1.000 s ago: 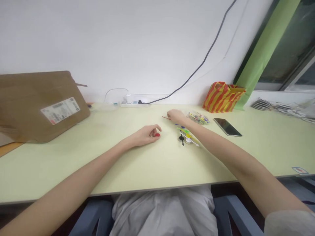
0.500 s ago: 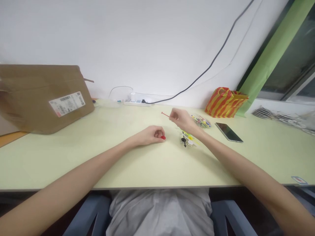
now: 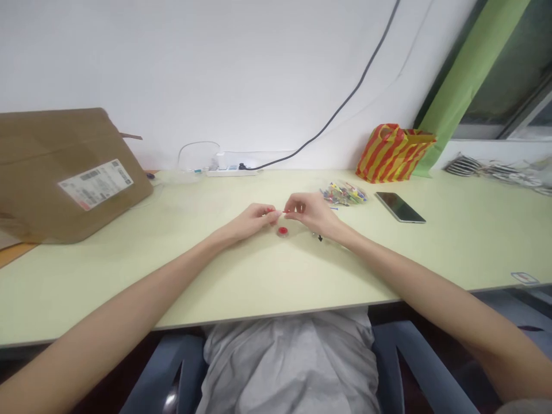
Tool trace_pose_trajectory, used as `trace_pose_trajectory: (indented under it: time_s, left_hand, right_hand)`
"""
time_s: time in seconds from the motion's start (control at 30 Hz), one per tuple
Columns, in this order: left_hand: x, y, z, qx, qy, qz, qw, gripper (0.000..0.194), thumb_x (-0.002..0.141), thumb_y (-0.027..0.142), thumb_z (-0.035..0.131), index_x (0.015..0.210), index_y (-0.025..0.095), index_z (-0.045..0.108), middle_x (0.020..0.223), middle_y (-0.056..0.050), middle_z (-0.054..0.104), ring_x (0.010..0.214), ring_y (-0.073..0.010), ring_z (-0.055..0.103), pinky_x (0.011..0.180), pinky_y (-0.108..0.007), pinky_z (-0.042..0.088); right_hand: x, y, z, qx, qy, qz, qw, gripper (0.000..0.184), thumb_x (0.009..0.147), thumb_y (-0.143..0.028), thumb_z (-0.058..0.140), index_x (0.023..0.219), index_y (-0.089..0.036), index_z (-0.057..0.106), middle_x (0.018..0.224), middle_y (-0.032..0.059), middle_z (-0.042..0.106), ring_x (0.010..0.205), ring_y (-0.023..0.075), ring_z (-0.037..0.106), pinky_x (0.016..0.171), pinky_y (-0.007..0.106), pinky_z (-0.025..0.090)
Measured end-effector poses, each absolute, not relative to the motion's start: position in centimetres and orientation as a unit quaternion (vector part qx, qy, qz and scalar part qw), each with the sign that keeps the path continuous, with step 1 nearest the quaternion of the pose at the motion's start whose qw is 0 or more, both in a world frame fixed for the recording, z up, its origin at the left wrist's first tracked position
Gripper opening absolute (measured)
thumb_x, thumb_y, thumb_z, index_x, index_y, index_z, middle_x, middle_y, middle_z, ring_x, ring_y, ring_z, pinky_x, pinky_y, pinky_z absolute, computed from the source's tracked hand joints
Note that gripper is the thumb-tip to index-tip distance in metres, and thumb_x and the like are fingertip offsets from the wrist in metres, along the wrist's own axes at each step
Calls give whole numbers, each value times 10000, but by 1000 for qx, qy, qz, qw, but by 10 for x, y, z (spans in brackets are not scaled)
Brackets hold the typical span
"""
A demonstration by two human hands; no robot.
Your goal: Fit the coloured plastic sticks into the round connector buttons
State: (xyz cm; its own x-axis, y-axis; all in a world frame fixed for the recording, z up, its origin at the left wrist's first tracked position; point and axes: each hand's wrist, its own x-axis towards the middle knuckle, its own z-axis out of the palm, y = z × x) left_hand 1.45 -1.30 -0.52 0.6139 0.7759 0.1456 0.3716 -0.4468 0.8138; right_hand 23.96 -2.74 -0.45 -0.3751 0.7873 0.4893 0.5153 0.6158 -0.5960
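My left hand (image 3: 257, 220) and my right hand (image 3: 312, 213) meet fingertip to fingertip above the table. Between them is a thin red plastic pointer (image 3: 285, 212), largely covered by the fingers; both hands pinch it. Just below the fingertips, a round red disc (image 3: 282, 231) with a clear rim lies flat on the table. Beside my right wrist, the tip of a black arrow (image 3: 319, 237) shows; the rest of that group of spinners is hidden by the hand. Behind my right hand lies a clear bag of small coloured plastic pieces (image 3: 347, 194).
A phone (image 3: 399, 207) and a red-and-yellow striped bag (image 3: 394, 154) are on the right. On the left stands a large cardboard box (image 3: 64, 178). A power strip (image 3: 228, 171) with a black cable sits against the wall. Striped flat pieces (image 3: 463, 165) lie at far right.
My right hand brought the red pointer left and down to my left hand. The left hand let go of the red disc, which now lies on the table, and took hold of the pointer.
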Motion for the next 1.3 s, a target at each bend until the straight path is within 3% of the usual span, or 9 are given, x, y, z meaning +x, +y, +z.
trace_pose_trajectory:
  time_s: [0.17,0.3,0.47,0.7,0.87,1.3]
  left_hand:
    - [12,-11,-3,785,370,282,410,418,950,432,560,629,178,474,656,17,427,611,-118,341,604,-291,256]
    - [9,-9,2,792,368,265,408,443,935,417,576,582,178,455,621,14,400,581,-116,304,586,-303,237]
    - [9,-7,0,801,382,237,396,456,922,454,608,583,174,487,730,-12,503,609,-117,372,587,-292,294]
    - [12,-3,-9,819,409,228,331,431,894,571,632,707,187,689,977,-46,595,750,-147,501,662,-296,398]
    - [10,-1,-8,842,387,191,324,530,884,584,639,557,169,601,1013,-70,600,781,-170,533,688,-328,419]
    - [6,4,-7,864,365,142,316,501,926,545,580,583,180,592,1087,-65,625,857,-191,571,742,-324,433]
  right_hand:
    - [235,-30,-4,-380,-803,259,379,190,824,-317,743,881,-137,723,707,5,657,644,115,533,608,246,367]
    - [239,-32,2,-432,-753,363,338,340,823,-456,736,834,-116,754,630,4,623,533,82,405,526,254,280]
    - [246,-30,4,-476,-695,439,312,294,833,-412,728,812,-119,735,575,-31,518,478,53,302,464,245,194]
    - [244,-32,6,-462,-735,434,241,156,819,-245,657,719,-127,678,550,-37,484,471,54,317,453,235,210]
    - [243,-36,9,-467,-758,407,204,171,829,-259,635,705,-142,653,549,-38,466,472,66,330,453,243,229]
    - [242,-35,12,-451,-794,369,175,186,861,-248,590,751,-138,691,604,-8,567,511,79,409,500,243,292]
